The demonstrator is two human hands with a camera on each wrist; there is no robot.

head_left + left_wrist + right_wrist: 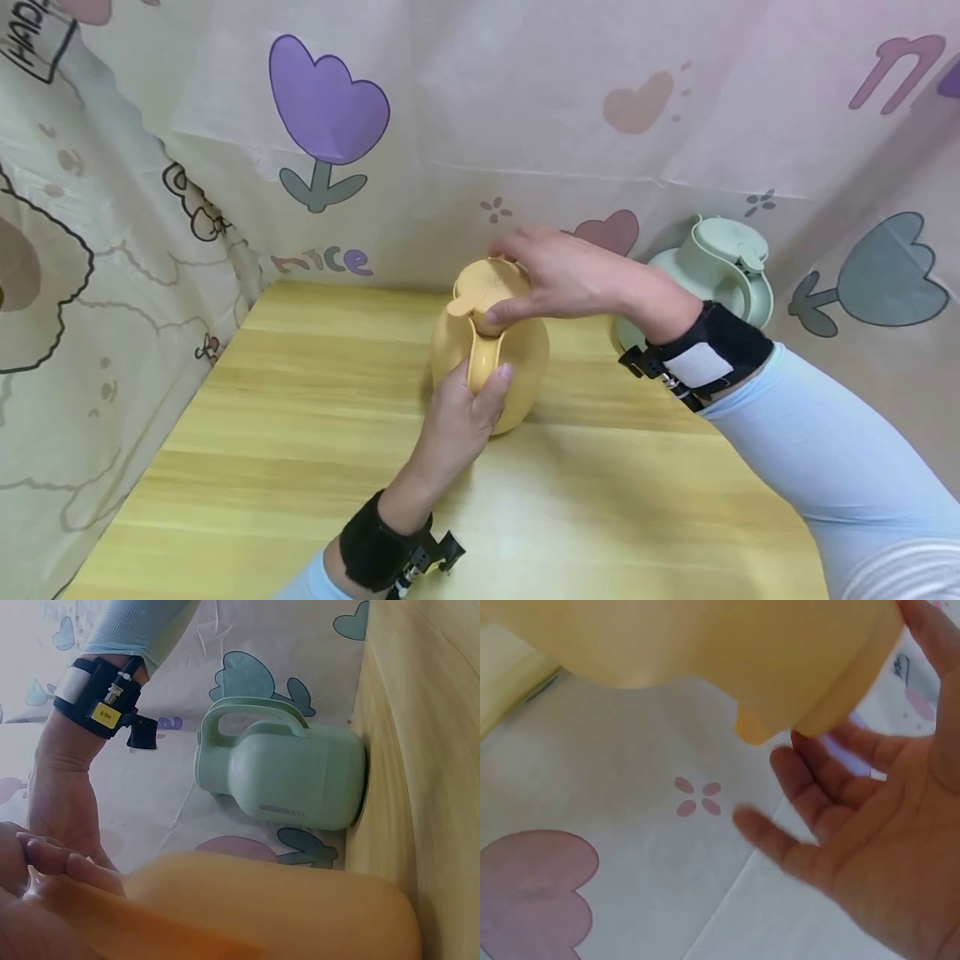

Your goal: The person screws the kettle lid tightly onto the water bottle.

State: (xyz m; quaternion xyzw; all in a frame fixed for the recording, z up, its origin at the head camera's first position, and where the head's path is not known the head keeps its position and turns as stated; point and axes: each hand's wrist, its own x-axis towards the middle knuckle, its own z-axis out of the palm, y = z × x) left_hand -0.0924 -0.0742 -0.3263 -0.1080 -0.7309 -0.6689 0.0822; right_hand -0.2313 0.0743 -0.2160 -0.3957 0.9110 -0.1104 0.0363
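A yellow thermos jug [525,379] stands upright on the wooden tabletop. My left hand [459,421] grips its handle [482,362], with the thumb lying along the right side. Over the jug's top, my right hand [570,271] holds the round lid [487,279], thumb at the near edge and fingers on the far side. In the right wrist view, fingers [802,780] curve at the lid's rim beside the small spout [751,726]. The left wrist view shows the jug's body [285,900] close up, while the left hand's grip is partly cut off.
A pale green thermos jug [723,250] of similar shape stands at the back right, partly behind the right wrist. The wooden tabletop [300,467] meets a patterned cloth [465,108] at the back and left. Both wrists wear black straps with small cameras.
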